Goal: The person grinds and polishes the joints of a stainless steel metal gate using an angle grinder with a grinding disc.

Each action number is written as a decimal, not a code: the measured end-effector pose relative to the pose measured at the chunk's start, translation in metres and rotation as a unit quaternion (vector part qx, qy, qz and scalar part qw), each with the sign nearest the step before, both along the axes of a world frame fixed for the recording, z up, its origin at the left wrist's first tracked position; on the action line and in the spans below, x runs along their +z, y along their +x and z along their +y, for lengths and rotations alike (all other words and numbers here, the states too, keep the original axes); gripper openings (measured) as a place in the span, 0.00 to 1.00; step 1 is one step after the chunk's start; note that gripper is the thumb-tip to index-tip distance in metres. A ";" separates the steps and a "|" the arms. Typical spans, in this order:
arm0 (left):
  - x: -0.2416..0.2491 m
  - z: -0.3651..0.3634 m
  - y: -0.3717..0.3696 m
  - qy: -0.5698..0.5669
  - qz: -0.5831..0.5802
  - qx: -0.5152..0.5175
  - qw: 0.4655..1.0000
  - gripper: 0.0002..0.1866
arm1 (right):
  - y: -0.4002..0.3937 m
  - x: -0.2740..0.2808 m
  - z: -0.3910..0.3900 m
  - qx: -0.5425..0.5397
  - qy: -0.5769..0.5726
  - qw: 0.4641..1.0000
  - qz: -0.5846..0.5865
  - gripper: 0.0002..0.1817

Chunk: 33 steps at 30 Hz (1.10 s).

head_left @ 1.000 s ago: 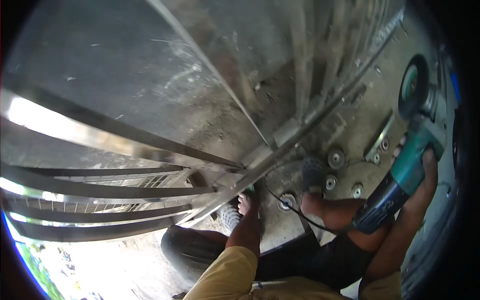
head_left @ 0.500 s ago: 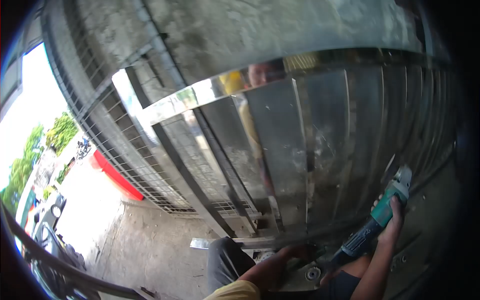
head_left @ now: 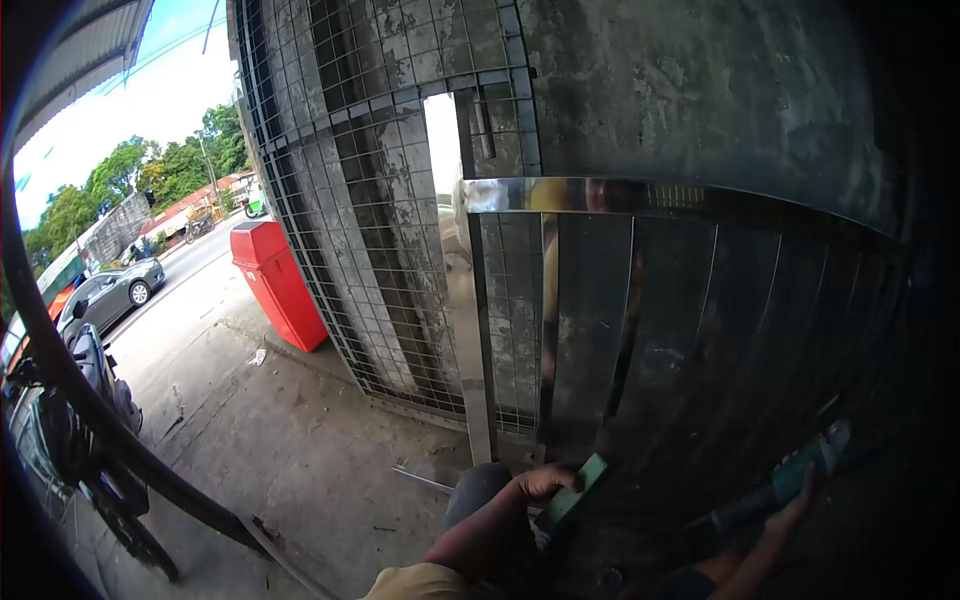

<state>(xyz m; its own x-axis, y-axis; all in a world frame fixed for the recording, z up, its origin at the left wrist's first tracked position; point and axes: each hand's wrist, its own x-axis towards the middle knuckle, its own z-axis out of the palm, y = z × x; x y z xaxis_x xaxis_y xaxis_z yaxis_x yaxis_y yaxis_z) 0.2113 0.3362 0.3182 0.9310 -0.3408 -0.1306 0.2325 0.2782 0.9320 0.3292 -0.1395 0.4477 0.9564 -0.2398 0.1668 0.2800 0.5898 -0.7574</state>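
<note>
Head view shows a shiny metal railing (head_left: 640,196). Low, just right of the railing's end post (head_left: 464,330), the left hand (head_left: 548,483) grips a green bar (head_left: 576,494) between thumb and fingers; whether the bar touches the railing, I cannot tell. Farther right along the railing, in shadow, the right hand (head_left: 792,512) wraps around a green angle grinder (head_left: 790,479). Wire mesh (head_left: 400,200) rises behind the railing's post; left of the railing are a red bin (head_left: 282,290) and, farther off, a motorbike (head_left: 85,430).
</note>
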 end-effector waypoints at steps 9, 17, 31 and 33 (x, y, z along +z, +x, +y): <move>0.053 -0.094 -0.023 -0.292 0.097 0.164 0.937 0.28 | -0.018 -0.043 0.054 0.111 -0.313 0.942 0.041 0.45; 0.019 -0.090 -0.013 -0.180 -0.016 0.283 0.942 0.29 | -0.004 -0.111 0.093 0.158 -0.424 0.887 -0.095 0.51; 0.062 -0.087 -0.030 -0.320 0.060 0.259 0.909 0.29 | -0.084 -0.002 0.170 0.276 -0.403 0.872 0.024 0.54; 0.063 -0.091 -0.030 -0.340 0.073 0.248 0.904 0.30 | -0.083 -0.001 0.170 0.286 -0.423 0.859 0.032 0.55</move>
